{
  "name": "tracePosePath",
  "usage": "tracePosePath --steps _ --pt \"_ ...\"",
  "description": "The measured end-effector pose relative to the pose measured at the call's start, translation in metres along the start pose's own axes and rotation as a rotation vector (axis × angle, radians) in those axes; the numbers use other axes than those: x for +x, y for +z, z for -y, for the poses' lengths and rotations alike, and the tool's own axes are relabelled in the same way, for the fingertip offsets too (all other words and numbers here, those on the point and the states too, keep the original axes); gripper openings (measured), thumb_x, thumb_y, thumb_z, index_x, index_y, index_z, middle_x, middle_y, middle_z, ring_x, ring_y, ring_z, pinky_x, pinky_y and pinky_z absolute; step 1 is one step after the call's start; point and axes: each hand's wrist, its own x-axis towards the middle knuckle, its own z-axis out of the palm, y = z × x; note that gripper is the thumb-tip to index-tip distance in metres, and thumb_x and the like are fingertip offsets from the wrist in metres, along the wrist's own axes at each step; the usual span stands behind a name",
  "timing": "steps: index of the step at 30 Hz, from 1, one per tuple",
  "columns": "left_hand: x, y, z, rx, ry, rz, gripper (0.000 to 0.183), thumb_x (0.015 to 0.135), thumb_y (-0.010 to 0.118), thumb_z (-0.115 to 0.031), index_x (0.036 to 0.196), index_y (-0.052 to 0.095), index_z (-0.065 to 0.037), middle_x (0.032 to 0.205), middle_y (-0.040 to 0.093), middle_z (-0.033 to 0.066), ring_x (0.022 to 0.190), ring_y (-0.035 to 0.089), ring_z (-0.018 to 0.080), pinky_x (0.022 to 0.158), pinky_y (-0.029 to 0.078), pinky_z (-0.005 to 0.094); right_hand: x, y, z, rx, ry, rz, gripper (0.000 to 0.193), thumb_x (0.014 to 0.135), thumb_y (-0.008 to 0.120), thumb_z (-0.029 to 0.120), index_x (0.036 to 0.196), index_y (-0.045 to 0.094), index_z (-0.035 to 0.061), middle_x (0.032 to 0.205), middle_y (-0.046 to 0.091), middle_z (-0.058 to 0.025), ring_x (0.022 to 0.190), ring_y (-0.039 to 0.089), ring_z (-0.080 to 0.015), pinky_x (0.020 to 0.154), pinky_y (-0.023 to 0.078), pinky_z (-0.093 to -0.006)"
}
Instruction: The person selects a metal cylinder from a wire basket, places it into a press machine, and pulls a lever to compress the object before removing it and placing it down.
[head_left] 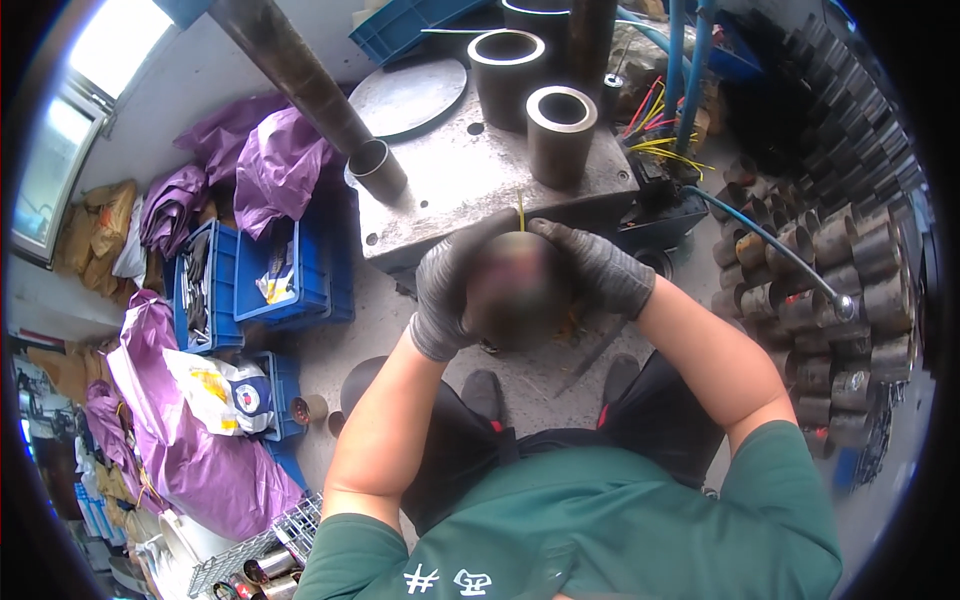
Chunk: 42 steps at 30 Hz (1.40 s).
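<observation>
Both my hands wear grey work gloves. Between them is a dark, round metal piece [520, 310], blurred, with a reddish patch near its far side. My left hand [442, 290] wraps its left side, and my right hand [604, 268] grips its right side. Some fingertips are hidden behind the piece. A thin yellow strip [521, 212] stands up between my hands at the front edge of the metal worktable [455, 180]. On that table, beyond my hands, stand a short thick-walled metal sleeve [556, 165] and a taller one [500, 90].
A long pipe [290, 75] slants down to the worktable's left, near a flat round plate [410, 98]. Blue crates [270, 290] and purple sacks [280, 165] fill the left. Stacked pipe sections [840, 300] line the right, with a blue hose [760, 235] before them. Yellow and red strips [665, 145] lie at the table's right.
</observation>
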Motion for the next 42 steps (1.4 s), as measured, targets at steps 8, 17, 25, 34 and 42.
tracePosePath --steps 8,17,25,34,42 --pt "0.013 0.012 0.001 0.257 0.336 0.102 0.055 0.103 0.06 -0.036 0.14 0.057 0.005 0.098 0.07 0.0141 0.091 0.067 0.0313 0.086 0.054 0.042 0.014 -0.042 -0.033 0.023 0.095 0.104 0.037 0.093 0.07 0.046 0.104 0.069 0.011 0.077 0.066 -0.0016 0.058 0.057 -0.0105 0.05 0.043 -0.0238" --pt "0.014 0.037 0.038 0.26 -0.15 0.041 0.038 0.092 0.072 -0.008 0.129 0.063 -0.007 0.121 0.065 0.0174 0.109 0.066 0.0336 0.095 0.055 0.0424 -0.031 -0.123 -0.005 -0.876 -0.14 -0.348 0.049 0.079 0.081 0.023 0.12 0.068 0.0009 0.103 0.076 -0.0165 0.095 0.074 -0.0267 0.082 0.06 -0.0389" --pt "0.006 0.034 0.044 0.41 -0.183 0.411 0.01 0.094 0.069 -0.014 0.103 0.068 -0.009 0.095 0.067 0.0194 0.091 0.066 0.0442 0.078 0.054 0.0496 -0.164 -0.281 -0.098 -1.408 0.227 -0.868 0.058 0.075 0.081 0.056 0.106 0.074 0.0071 0.103 0.077 -0.02 0.096 0.075 -0.0345 0.082 0.058 -0.0438" --pt "-0.014 0.055 0.02 0.53 -0.353 0.961 0.02 0.092 0.066 -0.025 0.099 0.075 -0.008 0.099 0.072 0.0217 0.095 0.069 0.0427 0.084 0.057 0.0505 -0.407 -0.298 -0.476 -1.235 1.054 -0.446 0.022 0.08 0.075 0.027 0.097 0.081 0.0145 0.097 0.078 -0.0134 0.086 0.073 -0.0297 0.077 0.057 -0.0438" --pt "-0.056 0.064 0.073 0.372 -0.466 0.899 0.024 0.091 0.072 -0.027 0.098 0.076 -0.005 0.097 0.073 0.0213 0.095 0.069 0.0423 0.083 0.055 0.05 -0.591 -0.131 -0.61 -0.554 1.364 -0.821 0.024 0.083 0.073 0.027 0.102 0.08 0.0131 0.106 0.076 -0.0138 0.095 0.072 -0.0296 0.083 0.056 -0.0427"
